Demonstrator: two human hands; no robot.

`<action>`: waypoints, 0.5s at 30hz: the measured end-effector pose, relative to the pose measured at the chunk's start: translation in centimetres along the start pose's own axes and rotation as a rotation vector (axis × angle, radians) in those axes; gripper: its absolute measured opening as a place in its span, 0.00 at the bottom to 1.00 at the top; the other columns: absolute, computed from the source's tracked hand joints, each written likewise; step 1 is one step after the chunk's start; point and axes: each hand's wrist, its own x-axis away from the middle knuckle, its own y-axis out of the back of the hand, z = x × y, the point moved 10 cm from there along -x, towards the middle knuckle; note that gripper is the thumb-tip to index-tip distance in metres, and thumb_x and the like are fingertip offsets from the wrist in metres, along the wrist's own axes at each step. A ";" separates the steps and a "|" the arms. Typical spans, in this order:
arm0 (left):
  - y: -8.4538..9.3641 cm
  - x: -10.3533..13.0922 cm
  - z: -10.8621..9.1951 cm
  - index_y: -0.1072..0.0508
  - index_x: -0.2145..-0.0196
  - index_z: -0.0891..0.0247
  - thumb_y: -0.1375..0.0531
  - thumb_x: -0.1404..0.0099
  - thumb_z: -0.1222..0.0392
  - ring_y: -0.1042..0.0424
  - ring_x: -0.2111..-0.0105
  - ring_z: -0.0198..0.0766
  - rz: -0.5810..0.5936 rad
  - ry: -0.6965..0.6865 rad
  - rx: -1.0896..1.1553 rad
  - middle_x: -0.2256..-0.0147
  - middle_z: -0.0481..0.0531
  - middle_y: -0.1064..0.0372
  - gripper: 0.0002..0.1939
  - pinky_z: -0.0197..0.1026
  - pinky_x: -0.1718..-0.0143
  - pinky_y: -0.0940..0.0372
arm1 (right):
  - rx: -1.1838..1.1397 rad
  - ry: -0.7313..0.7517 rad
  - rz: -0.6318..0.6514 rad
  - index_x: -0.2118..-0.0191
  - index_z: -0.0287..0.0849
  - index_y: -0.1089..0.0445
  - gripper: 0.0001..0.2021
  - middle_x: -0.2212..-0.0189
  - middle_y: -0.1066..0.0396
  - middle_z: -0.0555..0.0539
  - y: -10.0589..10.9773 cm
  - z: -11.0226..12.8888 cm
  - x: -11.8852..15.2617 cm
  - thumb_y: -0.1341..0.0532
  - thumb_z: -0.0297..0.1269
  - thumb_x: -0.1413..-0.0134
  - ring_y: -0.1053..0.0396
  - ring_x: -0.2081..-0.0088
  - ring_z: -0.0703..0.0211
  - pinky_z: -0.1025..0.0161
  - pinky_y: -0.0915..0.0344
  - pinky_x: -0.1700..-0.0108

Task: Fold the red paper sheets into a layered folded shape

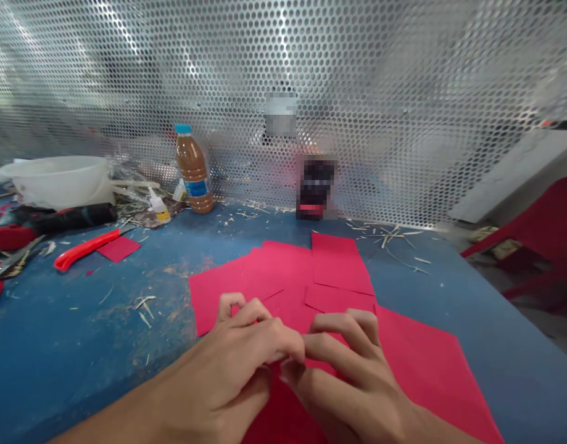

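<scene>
Several red paper sheets lie overlapping on the blue table, with one larger red sheet reaching toward the lower right. My left hand and my right hand meet over the red sheets near the bottom centre. Both hands have bent fingers, with the thumbs and index fingertips pinched close together. Whatever lies between the fingertips is too small or hidden to make out. Red material shows beneath and between the hands.
A perforated metal panel stands behind the blue table. At left are a white tub, red-handled cutter, black-and-red tool, scissors, glue bottle and brown bottle. A red chair is at right.
</scene>
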 end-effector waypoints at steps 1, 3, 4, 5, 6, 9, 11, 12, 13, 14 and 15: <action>0.0 0.0 0.1 0.37 0.53 0.52 0.52 0.39 0.80 0.34 0.58 0.39 0.005 0.007 0.003 0.59 0.43 0.31 0.25 0.47 0.50 0.45 | -0.003 -0.005 0.000 0.59 0.43 0.25 0.13 0.61 0.22 0.50 0.1 -0.1 0.0 0.43 0.18 0.37 0.34 0.55 0.53 0.51 0.44 0.47; -0.1 -0.1 0.1 0.38 0.53 0.51 0.52 0.39 0.79 0.35 0.58 0.39 0.016 -0.002 0.004 0.59 0.43 0.32 0.25 0.47 0.51 0.45 | -0.008 -0.009 -0.021 0.58 0.43 0.25 0.14 0.61 0.21 0.50 0.4 -0.1 0.0 0.41 0.17 0.39 0.34 0.55 0.53 0.52 0.44 0.47; 0.0 -0.2 0.2 0.38 0.52 0.51 0.52 0.39 0.79 0.35 0.58 0.40 0.021 -0.004 -0.001 0.59 0.43 0.33 0.25 0.47 0.52 0.46 | -0.012 -0.008 -0.034 0.58 0.43 0.25 0.13 0.61 0.21 0.50 0.7 -0.2 -0.1 0.41 0.18 0.39 0.34 0.55 0.53 0.52 0.44 0.48; 0.0 -0.2 0.4 0.37 0.52 0.50 0.52 0.38 0.78 0.36 0.59 0.40 0.024 -0.001 -0.013 0.60 0.43 0.34 0.24 0.46 0.53 0.46 | -0.018 -0.007 -0.044 0.58 0.42 0.25 0.12 0.61 0.22 0.49 0.8 -0.2 -0.2 0.40 0.18 0.39 0.34 0.55 0.53 0.52 0.44 0.49; 0.1 -0.3 0.6 0.37 0.52 0.51 0.52 0.37 0.78 0.36 0.60 0.40 0.026 0.008 -0.031 0.61 0.43 0.35 0.23 0.46 0.54 0.46 | -0.027 -0.007 -0.054 0.58 0.42 0.24 0.12 0.62 0.22 0.49 1.0 -0.2 -0.4 0.39 0.18 0.39 0.34 0.56 0.53 0.52 0.44 0.50; 0.8 -0.2 2.1 0.38 0.55 0.53 0.53 0.34 0.76 0.38 0.61 0.41 0.004 0.059 -0.095 0.62 0.45 0.37 0.19 0.46 0.55 0.46 | -0.054 -0.024 -0.086 0.59 0.40 0.24 0.10 0.65 0.23 0.48 1.4 -0.3 -0.8 0.39 0.19 0.38 0.34 0.58 0.54 0.53 0.44 0.53; 1.7 -0.1 3.2 0.38 0.54 0.54 0.52 0.33 0.75 0.38 0.60 0.41 -0.027 0.089 -0.130 0.61 0.45 0.36 0.18 0.45 0.54 0.46 | -0.068 -0.045 -0.106 0.59 0.40 0.24 0.11 0.65 0.23 0.48 1.6 -0.5 -1.0 0.39 0.19 0.38 0.33 0.59 0.55 0.54 0.43 0.55; 2.2 0.0 3.8 0.38 0.54 0.54 0.52 0.33 0.75 0.38 0.60 0.41 -0.050 0.107 -0.145 0.61 0.46 0.35 0.17 0.46 0.53 0.46 | -0.076 -0.059 -0.117 0.59 0.41 0.25 0.11 0.65 0.23 0.48 1.7 -0.7 -1.0 0.39 0.19 0.38 0.33 0.59 0.55 0.54 0.43 0.55; 2.9 0.0 4.4 0.37 0.53 0.54 0.52 0.32 0.74 0.38 0.59 0.42 -0.078 0.128 -0.162 0.60 0.46 0.35 0.17 0.46 0.53 0.45 | -0.083 -0.073 -0.128 0.59 0.41 0.25 0.11 0.65 0.23 0.49 1.8 -0.8 -1.1 0.39 0.18 0.38 0.33 0.60 0.55 0.54 0.42 0.55; 3.5 0.1 4.8 0.36 0.53 0.54 0.52 0.32 0.72 0.38 0.58 0.43 -0.098 0.138 -0.177 0.60 0.46 0.34 0.16 0.46 0.52 0.45 | -0.089 -0.088 -0.139 0.60 0.41 0.25 0.11 0.65 0.23 0.49 1.9 -1.0 -1.1 0.39 0.18 0.39 0.34 0.60 0.55 0.54 0.41 0.55; 3.9 0.0 4.9 0.35 0.53 0.54 0.51 0.32 0.70 0.37 0.57 0.44 -0.108 0.128 -0.184 0.59 0.47 0.33 0.15 0.47 0.51 0.44 | -0.096 -0.101 -0.147 0.60 0.42 0.26 0.10 0.65 0.24 0.49 2.0 -1.2 -1.1 0.38 0.19 0.39 0.34 0.60 0.55 0.53 0.41 0.55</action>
